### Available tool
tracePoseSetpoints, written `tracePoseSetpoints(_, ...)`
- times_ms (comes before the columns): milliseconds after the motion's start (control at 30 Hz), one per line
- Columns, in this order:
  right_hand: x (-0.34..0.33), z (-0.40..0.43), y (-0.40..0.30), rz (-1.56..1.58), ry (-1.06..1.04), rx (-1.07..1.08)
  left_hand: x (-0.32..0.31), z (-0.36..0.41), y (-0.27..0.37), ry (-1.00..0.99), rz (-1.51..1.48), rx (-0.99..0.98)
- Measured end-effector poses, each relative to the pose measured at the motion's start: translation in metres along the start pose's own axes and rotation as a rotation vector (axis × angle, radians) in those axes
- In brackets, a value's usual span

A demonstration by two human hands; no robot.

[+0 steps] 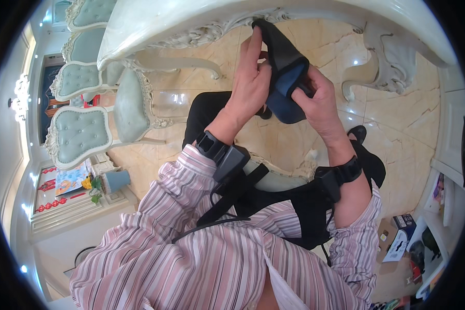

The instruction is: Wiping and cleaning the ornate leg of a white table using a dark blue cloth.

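Observation:
I hold a soft dark fabric piece (285, 58) with black bound edges up in front of me, just off the edge of the white table. One face of it is grey and another navy blue; it is bent or folded over itself. My left hand (252, 75) grips its left side, with the fingers running up to its top corner. On the lower right side, my right hand (317, 99) pinches the blue part near an edge, with the thumb in front. Some fingers of both hands are hidden behind the fabric.
A white carved table (170, 23) arches across the top. Its scrolled leg (387, 66) stands at right. Tufted pale-green chairs (81, 128) line the left. Black devices (232, 162) are strapped to both wrists. A cardboard box (385, 240) and open shelves lie at lower right.

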State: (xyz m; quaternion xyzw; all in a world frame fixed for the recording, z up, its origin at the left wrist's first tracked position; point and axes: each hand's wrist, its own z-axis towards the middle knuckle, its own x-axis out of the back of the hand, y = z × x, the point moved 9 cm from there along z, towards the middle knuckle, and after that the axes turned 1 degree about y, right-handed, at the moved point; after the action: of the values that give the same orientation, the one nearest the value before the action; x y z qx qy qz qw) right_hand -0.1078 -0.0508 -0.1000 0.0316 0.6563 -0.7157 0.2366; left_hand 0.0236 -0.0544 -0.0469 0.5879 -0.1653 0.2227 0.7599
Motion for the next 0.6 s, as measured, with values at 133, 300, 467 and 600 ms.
tracePoseSetpoints(133,0.010,0.004,0.004,0.012,0.039,0.011,-0.010,0.012,0.004,0.025,0.100,-0.069)
tracePoseSetpoints(300,0.000,0.001,0.005,0.069,0.048,0.015,0.005,0.018,0.010,-0.022,0.321,-0.038)
tracePoseSetpoints(467,-0.012,-0.007,0.027,-0.044,-0.051,-0.034,-0.003,0.016,0.033,-0.094,0.731,-0.135)
tracePoseSetpoints(600,0.000,-0.010,0.018,0.141,0.116,-0.013,-0.014,0.013,0.009,-0.123,0.355,0.088)
